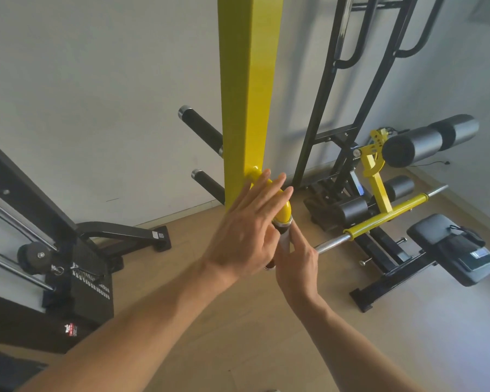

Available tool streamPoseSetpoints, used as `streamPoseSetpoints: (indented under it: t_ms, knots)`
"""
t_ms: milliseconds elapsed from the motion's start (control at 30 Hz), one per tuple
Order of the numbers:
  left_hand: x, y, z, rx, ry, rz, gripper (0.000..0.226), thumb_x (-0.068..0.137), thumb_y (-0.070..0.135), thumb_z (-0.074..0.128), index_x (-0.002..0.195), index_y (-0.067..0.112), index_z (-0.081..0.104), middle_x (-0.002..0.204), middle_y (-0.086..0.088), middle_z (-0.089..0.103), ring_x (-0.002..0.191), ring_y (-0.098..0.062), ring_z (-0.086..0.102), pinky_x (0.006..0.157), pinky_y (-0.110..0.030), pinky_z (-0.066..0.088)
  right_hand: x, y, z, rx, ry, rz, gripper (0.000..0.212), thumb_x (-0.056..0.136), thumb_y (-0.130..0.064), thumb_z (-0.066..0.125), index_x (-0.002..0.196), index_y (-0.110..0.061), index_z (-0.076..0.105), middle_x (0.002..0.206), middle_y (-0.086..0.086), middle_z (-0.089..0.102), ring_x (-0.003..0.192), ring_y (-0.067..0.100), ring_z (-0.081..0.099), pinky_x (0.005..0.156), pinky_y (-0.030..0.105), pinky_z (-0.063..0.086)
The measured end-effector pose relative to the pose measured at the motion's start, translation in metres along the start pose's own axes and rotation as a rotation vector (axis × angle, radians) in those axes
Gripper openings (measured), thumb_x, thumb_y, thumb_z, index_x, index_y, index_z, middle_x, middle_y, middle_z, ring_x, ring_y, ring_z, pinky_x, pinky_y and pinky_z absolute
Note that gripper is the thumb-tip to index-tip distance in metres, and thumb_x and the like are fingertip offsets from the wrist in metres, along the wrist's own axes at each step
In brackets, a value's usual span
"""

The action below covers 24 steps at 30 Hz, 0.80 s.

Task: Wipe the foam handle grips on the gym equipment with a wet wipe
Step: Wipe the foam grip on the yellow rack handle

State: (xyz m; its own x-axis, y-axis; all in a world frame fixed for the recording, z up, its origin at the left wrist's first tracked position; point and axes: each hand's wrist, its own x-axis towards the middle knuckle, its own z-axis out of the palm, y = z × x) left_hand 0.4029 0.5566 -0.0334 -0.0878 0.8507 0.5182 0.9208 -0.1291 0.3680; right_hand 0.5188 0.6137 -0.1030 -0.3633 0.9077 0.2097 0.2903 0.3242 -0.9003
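Wrapping the wet wipe (285, 241) round the handle grip (280, 244) was the job, and both hands were on it. The right hand (296, 264) pinched the pale wipe against the grip, thumb and forefinger pressed together around it. The left hand (245, 230) lay over the top, fingers spread and loosely straight, hiding most of the foam, so how much was covered could not be told.

To do it well, I reckoned, the right hand should close fully round the foam and twist while sliding end to end, the left steadying the yellow elbow (283, 212).

The grip jutted from the yellow post (248, 94), out past the elbow. Its long axis ran down and toward the person, free end nearest, above the wooden floor (238, 321).
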Motion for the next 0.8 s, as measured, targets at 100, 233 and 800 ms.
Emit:
streamPoseSetpoints:
  t_ms: [100, 233, 800]
  knots:
    - [0.012, -0.008, -0.011, 0.070, -0.095, 0.002, 0.065, 0.089, 0.006, 0.049, 0.153, 0.017, 0.037, 0.163, 0.003, 0.029, 0.155, -0.014, 0.008, 0.127, -0.040, 0.011, -0.005, 0.007, 0.001, -0.043, -0.084, 0.020, 0.066, 0.088, -0.025, 0.071, 0.147, -0.033, 0.045, 0.092, -0.013, 0.069, 0.077, 0.002, 0.061, 0.066, 0.008, 0.041]
    - [0.016, -0.008, -0.018, 0.044, -0.137, -0.019, 0.069, 0.088, 0.002, 0.048, 0.154, 0.019, 0.036, 0.164, 0.005, 0.027, 0.155, -0.011, 0.007, 0.125, -0.032, 0.010, -0.016, 0.008, -0.003, -0.124, -0.157, -0.039, 0.087, 0.093, -0.025, 0.067, 0.159, -0.031, 0.011, 0.152, -0.007, 0.045, 0.133, 0.012, 0.047, 0.102, 0.031, 0.045]
    - [0.031, -0.011, -0.011, -0.019, -0.177, -0.016, 0.077, 0.084, -0.004, 0.052, 0.155, 0.022, 0.033, 0.165, 0.009, 0.022, 0.154, -0.009, 0.002, 0.117, -0.039, 0.032, 0.019, -0.005, -0.002, 0.007, 0.152, 0.060, 0.032, 0.093, -0.030, 0.068, 0.124, -0.037, 0.066, 0.092, -0.017, 0.073, 0.084, 0.000, 0.062, 0.067, 0.009, 0.042]
